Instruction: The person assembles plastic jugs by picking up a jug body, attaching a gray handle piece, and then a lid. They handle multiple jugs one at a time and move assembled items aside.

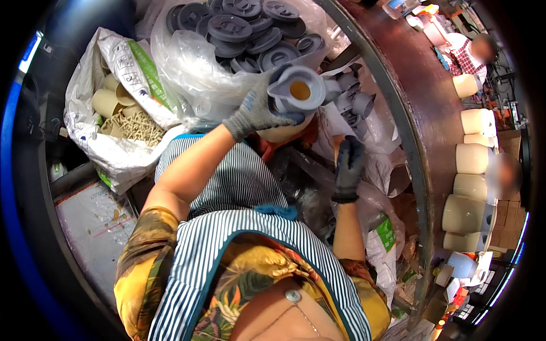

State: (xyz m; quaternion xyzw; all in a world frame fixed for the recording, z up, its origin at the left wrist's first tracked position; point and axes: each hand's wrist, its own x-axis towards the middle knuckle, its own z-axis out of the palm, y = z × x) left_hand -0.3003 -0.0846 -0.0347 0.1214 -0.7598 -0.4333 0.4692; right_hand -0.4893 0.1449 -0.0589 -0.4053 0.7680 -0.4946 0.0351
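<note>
My left hand (256, 111), in a grey knit glove, is wrapped round the upper part of a cream vacuum jug (278, 134). The jug has a grey collar (313, 85) with a pouring spout toward the left, and its round mouth shows orange-yellow inside. My right hand (349, 165), in a dark grey glove, is apart from the jug, low on its right. Its fingers are curled together beside a plastic bag of grey handle-like parts (357, 102). What they hold, if anything, is hidden.
Grey round lids (229, 28) fill a clear bag ahead. On the left, a white sack (85, 122) holds beige cups and small parts. Beyond a metal edge (418, 170), cream jugs (463, 213) line the reddish-brown bench (421, 74). Other people sit across it.
</note>
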